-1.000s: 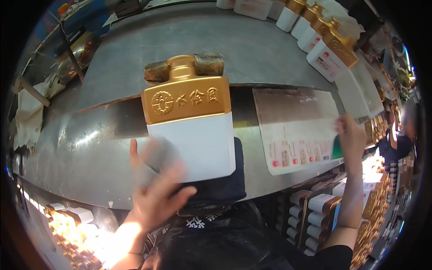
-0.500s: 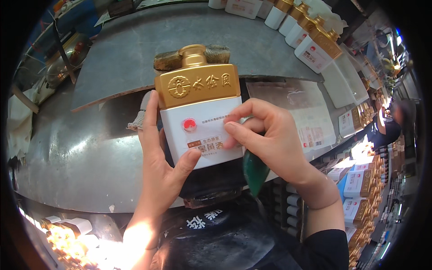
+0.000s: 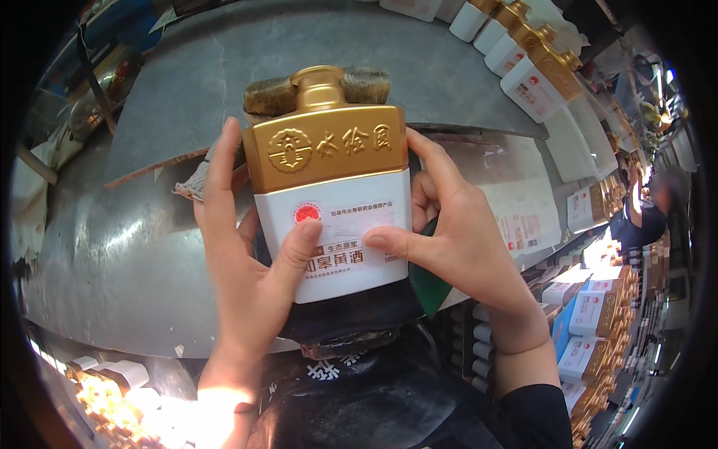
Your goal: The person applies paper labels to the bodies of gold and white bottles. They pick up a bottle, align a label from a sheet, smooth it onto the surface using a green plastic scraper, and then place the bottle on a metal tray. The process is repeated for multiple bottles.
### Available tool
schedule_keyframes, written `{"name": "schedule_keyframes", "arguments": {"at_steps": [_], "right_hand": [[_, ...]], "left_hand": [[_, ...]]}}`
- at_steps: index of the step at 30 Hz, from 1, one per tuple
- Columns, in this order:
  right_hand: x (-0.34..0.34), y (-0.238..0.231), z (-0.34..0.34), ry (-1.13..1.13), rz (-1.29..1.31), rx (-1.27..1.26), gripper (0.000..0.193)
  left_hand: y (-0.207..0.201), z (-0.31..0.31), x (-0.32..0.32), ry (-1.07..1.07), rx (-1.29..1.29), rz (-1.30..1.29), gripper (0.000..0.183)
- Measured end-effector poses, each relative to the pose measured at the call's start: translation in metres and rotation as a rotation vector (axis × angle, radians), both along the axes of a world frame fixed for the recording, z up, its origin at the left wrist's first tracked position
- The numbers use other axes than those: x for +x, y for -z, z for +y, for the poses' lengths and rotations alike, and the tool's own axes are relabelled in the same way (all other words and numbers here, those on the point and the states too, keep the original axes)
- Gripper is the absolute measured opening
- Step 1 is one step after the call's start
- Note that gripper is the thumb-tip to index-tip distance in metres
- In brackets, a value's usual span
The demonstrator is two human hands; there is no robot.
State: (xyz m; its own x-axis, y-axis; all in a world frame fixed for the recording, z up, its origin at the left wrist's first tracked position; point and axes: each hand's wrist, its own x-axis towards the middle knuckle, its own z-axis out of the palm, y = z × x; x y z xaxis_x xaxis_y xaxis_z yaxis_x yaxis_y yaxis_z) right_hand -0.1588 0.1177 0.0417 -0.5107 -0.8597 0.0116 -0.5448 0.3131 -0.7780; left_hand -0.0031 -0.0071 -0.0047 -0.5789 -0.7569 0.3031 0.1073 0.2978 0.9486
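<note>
Head view: clamping flat rectangular gold-topped white bottle (image 3: 330, 187) b/w L hand (image 3: 250, 262) & R hand (image 3: 467, 243), pressing thumbs on white front, wrapping fingers round sides. Held over near part of grey metal table (image 3: 168, 254), neck end far, w/ brown fuzzy roll (image 3: 366, 86) showing either side of neck. Seen just under R hand: green flat pointed piece (image 3: 435, 283); can't tell if gripped. To R: pale printed label sheet (image 3: 523, 196). Far R: similar gold-and-white bottles (image 3: 532, 90).
</note>
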Motion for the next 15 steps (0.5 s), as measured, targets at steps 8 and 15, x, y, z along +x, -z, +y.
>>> {"name": "schedule_keyframes", "arguments": {"at_steps": [8,15], "right_hand": [[0.003,0.003,0.005,-0.009,-0.044,-0.026,0.089],[-0.006,0.006,0.007,-0.018,-0.118,-0.029,0.086]], "left_hand": [[0.000,0.004,0.012,0.141,0.174,0.042,0.097],[0.004,0.002,0.010,0.208,0.241,0.134,0.101]]}}
